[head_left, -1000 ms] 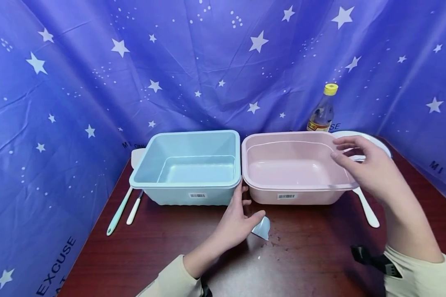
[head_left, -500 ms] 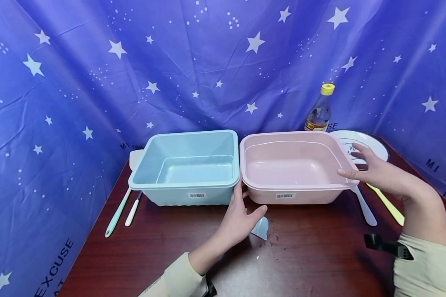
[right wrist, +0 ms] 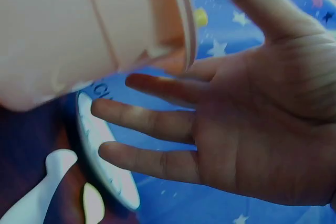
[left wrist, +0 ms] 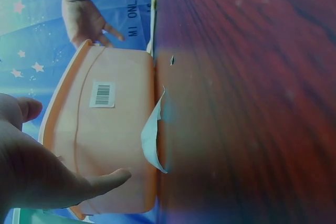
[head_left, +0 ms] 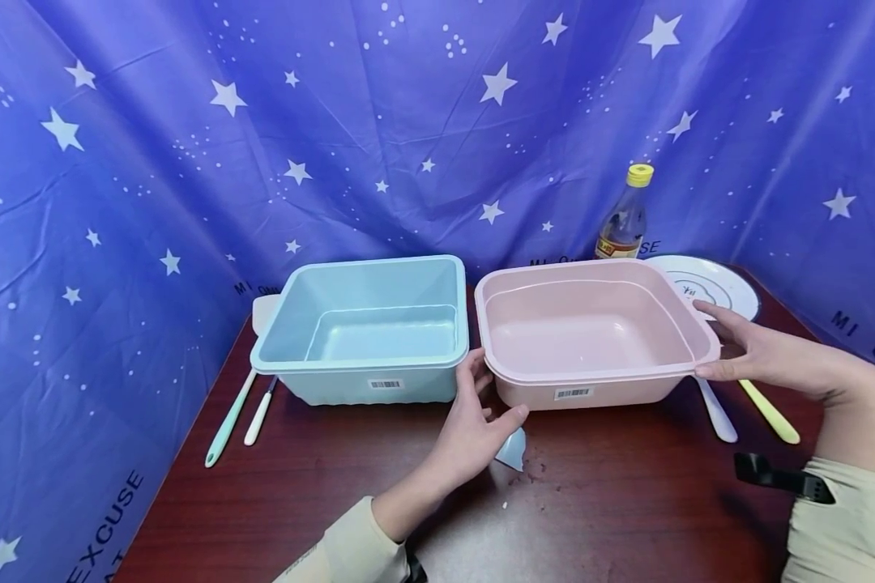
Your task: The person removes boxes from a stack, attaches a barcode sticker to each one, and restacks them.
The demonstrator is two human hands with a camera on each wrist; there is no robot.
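A pink tub (head_left: 591, 374) stands beside a light blue tub (head_left: 364, 368) on a dark wooden table. My left hand (head_left: 474, 413) is at the pink tub's near left corner. Its fingers lie against the left wall and its straight thumb stretches along the front wall. In the left wrist view the thumb of that left hand (left wrist: 37, 177) reaches across the pink tub (left wrist: 115, 145). My right hand (head_left: 758, 356) touches the tub's right rim, thumb at the near corner. In the right wrist view the fingers of my right hand (right wrist: 252, 119) are straight beside the pink tub (right wrist: 68, 30).
A pale paper scrap (head_left: 512, 449) lies by my left thumb. A white plate (head_left: 722, 283), a yellow-capped bottle (head_left: 625, 219), a white spoon (head_left: 718, 409) and a yellow-green utensil (head_left: 769, 411) are at the right. Teal (head_left: 229, 417) and white (head_left: 258, 417) utensils lie left. Starred blue cloth surrounds the table.
My right hand came down from above the pink tub to its right rim. The pink tub has shifted a little right and toward me. My left hand stayed at the tub's corner.
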